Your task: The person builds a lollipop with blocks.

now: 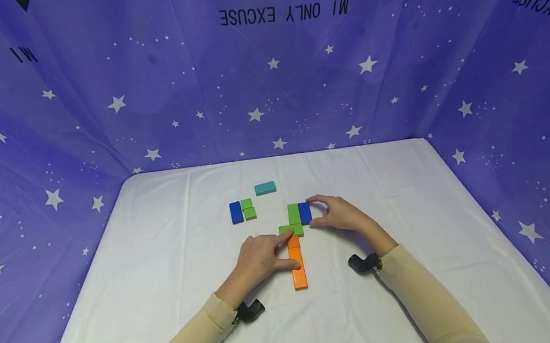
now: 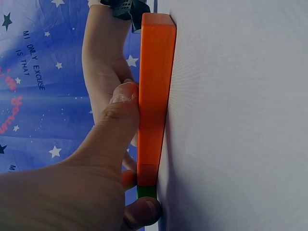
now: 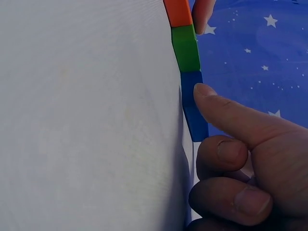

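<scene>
In the head view, a column of flat blocks lies mid-table: a long orange block (image 1: 300, 279), a short orange block (image 1: 293, 241), a crosswise green block (image 1: 284, 230) and an upright green block (image 1: 293, 214). Beside the upright green one lies a blue block (image 1: 305, 213). My right hand (image 1: 342, 213) pinches this blue block by its ends between thumb and forefinger; the right wrist view shows the thumb on it. My left hand (image 1: 259, 256) rests its forefinger on the crosswise green block and its thumb on the long orange one, fingers spread.
Behind and left lie a blue block (image 1: 236, 212), two small green blocks (image 1: 246, 203) touching it or nearly so, and a teal block (image 1: 265, 188). The white-covered table (image 1: 167, 294) is enclosed by a purple star-printed curtain (image 1: 226, 87).
</scene>
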A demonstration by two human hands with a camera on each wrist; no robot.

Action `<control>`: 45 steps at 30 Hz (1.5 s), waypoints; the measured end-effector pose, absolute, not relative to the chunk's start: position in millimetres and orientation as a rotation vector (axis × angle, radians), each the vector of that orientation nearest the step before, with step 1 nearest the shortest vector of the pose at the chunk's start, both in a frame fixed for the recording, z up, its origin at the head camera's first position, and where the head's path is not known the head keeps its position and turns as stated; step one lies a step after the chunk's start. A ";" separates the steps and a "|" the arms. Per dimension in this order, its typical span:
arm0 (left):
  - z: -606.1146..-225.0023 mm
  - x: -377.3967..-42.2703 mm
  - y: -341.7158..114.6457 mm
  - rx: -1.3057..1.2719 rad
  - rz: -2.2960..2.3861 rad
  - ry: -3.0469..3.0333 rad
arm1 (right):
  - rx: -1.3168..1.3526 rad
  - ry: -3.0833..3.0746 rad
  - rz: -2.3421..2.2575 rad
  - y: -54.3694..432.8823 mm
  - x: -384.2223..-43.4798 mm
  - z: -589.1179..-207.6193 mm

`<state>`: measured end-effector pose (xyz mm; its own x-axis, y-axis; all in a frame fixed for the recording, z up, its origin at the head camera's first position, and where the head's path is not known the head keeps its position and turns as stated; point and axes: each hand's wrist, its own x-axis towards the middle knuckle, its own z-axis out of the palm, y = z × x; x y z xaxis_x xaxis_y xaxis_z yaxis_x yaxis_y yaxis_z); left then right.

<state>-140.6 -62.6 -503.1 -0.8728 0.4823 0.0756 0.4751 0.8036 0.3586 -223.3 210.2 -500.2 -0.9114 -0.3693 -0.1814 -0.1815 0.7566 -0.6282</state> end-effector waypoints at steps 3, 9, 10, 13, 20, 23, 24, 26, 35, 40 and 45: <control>-503.7 -140.4 -62.4 0.791 0.590 2.966 | -0.418 2.675 -0.897 210.2 -222.1 -500.1; -504.5 -140.2 -61.8 0.795 0.592 2.970 | -0.413 2.685 -0.898 207.3 -214.2 -496.8; -504.6 -140.2 -61.8 0.794 0.589 2.971 | -0.415 2.679 -0.899 206.2 -212.0 -496.3; -505.4 -140.5 -62.1 0.800 0.586 2.975 | -0.415 2.683 -0.868 201.6 -203.5 -493.9; -506.1 -141.4 -62.6 0.823 0.576 2.987 | -0.416 2.705 -0.775 188.9 -180.1 -489.4; -506.1 -141.5 -62.7 0.831 0.575 2.993 | -0.415 2.695 -0.771 184.4 -171.3 -489.1; -506.0 -141.6 -62.6 0.834 0.573 2.998 | -0.419 2.696 -0.767 183.2 -168.6 -489.3; -506.6 -141.6 -62.3 0.834 0.572 3.000 | -0.436 2.703 -0.750 180.7 -163.6 -490.4; -506.0 -140.6 -61.7 0.818 0.590 2.996 | -0.490 2.788 -0.601 172.2 -154.3 -497.3; -505.8 -140.2 -62.6 0.809 0.591 2.995 | -0.496 2.812 -0.552 168.7 -152.3 -495.0; -506.0 -140.6 -63.2 0.813 0.568 3.010 | -0.510 2.831 -0.533 166.8 -152.6 -495.3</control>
<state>-140.6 -63.2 -506.0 -0.8680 0.4822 0.1182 0.4921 0.8041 0.3335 -152.6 166.8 -495.3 -0.9167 -0.3726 -0.1445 -0.2946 0.8743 -0.3859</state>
